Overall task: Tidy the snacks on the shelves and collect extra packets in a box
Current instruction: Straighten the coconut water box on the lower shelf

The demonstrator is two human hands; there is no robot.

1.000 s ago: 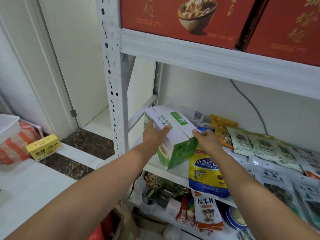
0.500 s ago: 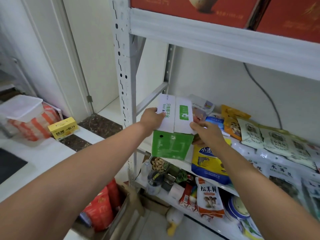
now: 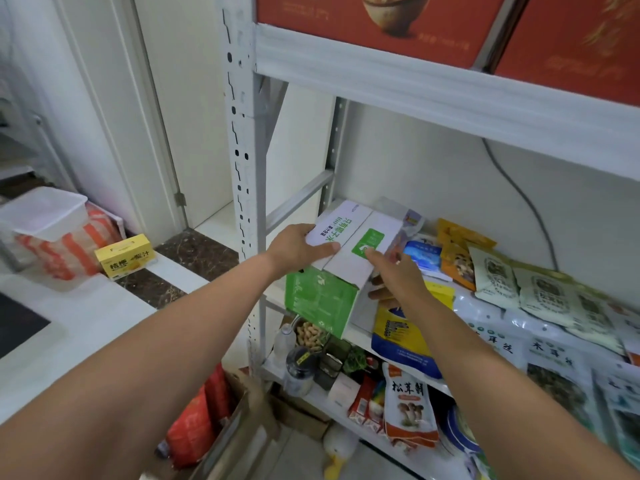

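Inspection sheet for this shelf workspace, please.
Surface: white metal shelving rack, middle shelf crowded with packets.
Job's things: green and white cardboard box at the shelf's left end; pale green snack packets lying overlapped; blue and yellow bag overhanging the front edge.
Clutter: container of peanuts and orange and white mushroom packet on the lower shelf.
Grippers: left hand grips the box's top-left edge; right hand holds its right side.
Cables: dark cable down the back wall.
Surroundings: red cartons above; yellow carton left of the rack.

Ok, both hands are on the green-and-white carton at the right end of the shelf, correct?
Not quite: the head view shows the left hand and right hand on the green-and-white carton at the left end of the shelf, beside the perforated upright.
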